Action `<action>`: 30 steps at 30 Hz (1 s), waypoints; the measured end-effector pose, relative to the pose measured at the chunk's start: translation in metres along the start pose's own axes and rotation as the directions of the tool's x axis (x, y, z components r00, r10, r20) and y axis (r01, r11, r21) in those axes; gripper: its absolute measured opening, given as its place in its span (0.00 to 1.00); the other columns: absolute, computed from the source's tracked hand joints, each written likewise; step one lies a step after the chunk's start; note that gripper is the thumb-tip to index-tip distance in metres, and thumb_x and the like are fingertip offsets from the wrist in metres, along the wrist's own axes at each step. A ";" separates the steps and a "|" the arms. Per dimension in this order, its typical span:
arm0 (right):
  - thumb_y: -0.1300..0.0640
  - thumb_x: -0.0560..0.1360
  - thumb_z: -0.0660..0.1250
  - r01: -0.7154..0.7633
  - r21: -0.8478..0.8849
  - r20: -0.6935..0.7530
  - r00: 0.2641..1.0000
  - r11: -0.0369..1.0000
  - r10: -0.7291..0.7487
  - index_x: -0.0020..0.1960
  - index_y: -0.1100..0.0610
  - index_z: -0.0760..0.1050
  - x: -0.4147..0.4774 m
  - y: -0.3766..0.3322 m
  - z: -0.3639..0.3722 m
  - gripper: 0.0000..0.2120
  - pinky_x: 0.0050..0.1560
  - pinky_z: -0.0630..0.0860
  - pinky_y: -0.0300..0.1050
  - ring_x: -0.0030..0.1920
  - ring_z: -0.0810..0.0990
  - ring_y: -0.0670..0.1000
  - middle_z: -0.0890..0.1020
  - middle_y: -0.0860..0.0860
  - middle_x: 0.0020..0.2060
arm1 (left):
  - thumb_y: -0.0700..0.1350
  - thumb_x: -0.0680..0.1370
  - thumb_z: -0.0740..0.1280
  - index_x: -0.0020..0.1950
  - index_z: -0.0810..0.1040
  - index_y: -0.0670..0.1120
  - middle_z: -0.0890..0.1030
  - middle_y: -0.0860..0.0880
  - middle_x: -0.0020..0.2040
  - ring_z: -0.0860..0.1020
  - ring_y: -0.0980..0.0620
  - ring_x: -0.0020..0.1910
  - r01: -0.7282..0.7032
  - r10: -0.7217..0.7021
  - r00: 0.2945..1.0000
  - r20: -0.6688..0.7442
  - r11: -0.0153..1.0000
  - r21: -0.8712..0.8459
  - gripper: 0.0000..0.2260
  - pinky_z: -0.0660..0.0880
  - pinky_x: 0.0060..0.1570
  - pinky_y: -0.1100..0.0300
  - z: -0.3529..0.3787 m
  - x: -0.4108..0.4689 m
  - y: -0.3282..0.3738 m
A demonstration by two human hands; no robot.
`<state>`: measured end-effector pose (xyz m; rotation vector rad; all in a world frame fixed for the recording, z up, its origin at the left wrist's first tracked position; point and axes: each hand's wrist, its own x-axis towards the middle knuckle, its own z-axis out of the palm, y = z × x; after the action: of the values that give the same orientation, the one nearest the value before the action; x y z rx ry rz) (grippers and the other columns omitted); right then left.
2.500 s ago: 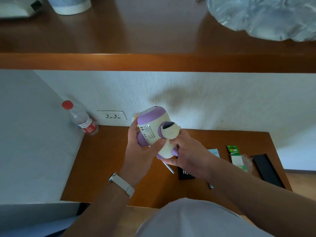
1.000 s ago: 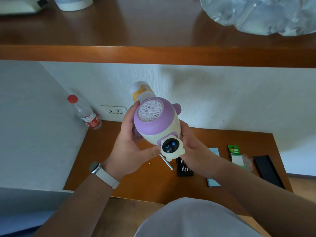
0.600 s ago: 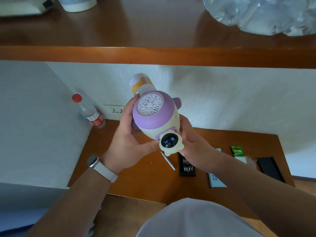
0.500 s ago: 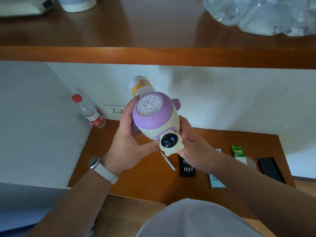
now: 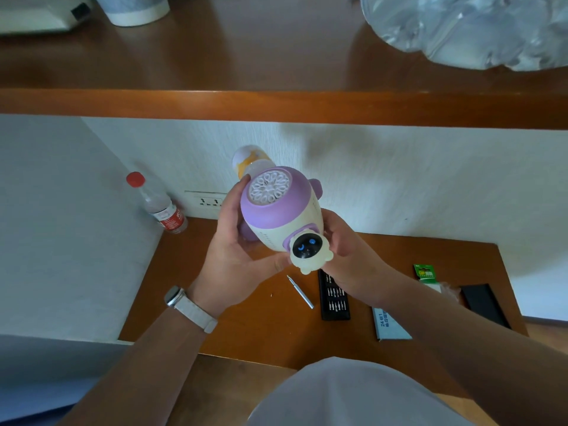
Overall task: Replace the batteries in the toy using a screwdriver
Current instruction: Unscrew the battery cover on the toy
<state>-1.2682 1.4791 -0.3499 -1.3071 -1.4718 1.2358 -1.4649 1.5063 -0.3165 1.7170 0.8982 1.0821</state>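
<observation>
A purple and cream rocket-shaped toy (image 5: 282, 216) with a small astronaut figure (image 5: 309, 249) on its side is held above the low wooden table (image 5: 246, 330). My left hand (image 5: 236, 250) grips its left side, thumb under the figure. My right hand (image 5: 347, 253) grips its right side. The toy's round white grille faces me. A thin silver screwdriver (image 5: 300, 291) lies on the table below, beside a black tray of bits (image 5: 335, 298). A green battery pack (image 5: 425, 273) lies further right.
A red-capped water bottle (image 5: 156, 204) leans in the left corner by a wall socket (image 5: 207, 201). A pale blue box (image 5: 388, 325) and a black lid (image 5: 484, 304) lie at the right. A wooden shelf (image 5: 276, 106) overhangs above. A tiny screw (image 5: 271, 294) lies on the table.
The toy was turned from side-on so its grille end faces me. Over the last half second it has barely moved; both hands keep their grip.
</observation>
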 end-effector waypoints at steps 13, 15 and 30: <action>0.31 0.68 0.65 -0.010 0.087 -0.035 0.999 0.996 0.014 0.57 0.24 0.65 -0.007 -0.008 0.013 0.19 0.51 0.77 0.33 0.57 0.76 0.35 0.78 0.30 0.51 | 0.44 0.69 0.80 0.77 0.57 0.52 0.71 0.61 0.71 0.71 0.51 0.73 -0.009 0.009 1.000 -0.024 1.000 0.020 0.44 0.78 0.61 0.60 0.002 -0.005 0.005; 0.35 0.69 0.64 -0.015 0.072 -0.004 1.000 0.997 0.016 0.60 0.30 0.64 -0.009 -0.008 0.012 0.20 0.49 0.75 0.30 0.58 0.76 0.35 0.77 0.31 0.52 | 0.45 0.68 0.79 0.77 0.56 0.51 0.71 0.63 0.71 0.71 0.53 0.73 -0.013 0.013 1.000 -0.016 1.000 0.019 0.45 0.78 0.60 0.62 0.002 -0.006 0.004; 0.63 0.76 0.71 -0.185 0.432 0.117 0.982 0.883 0.149 0.66 0.46 0.66 -0.010 -0.002 0.013 0.25 0.46 0.81 0.38 0.55 0.81 0.41 0.77 0.49 0.57 | 0.43 0.69 0.81 0.81 0.54 0.41 0.69 0.57 0.74 0.71 0.52 0.73 0.007 -0.008 0.999 0.039 1.000 0.008 0.49 0.78 0.61 0.60 -0.004 -0.005 -0.007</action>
<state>-1.2796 1.4673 -0.3502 -1.0965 -1.0560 1.6407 -1.4711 1.5053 -0.3241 1.7341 0.8850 1.0378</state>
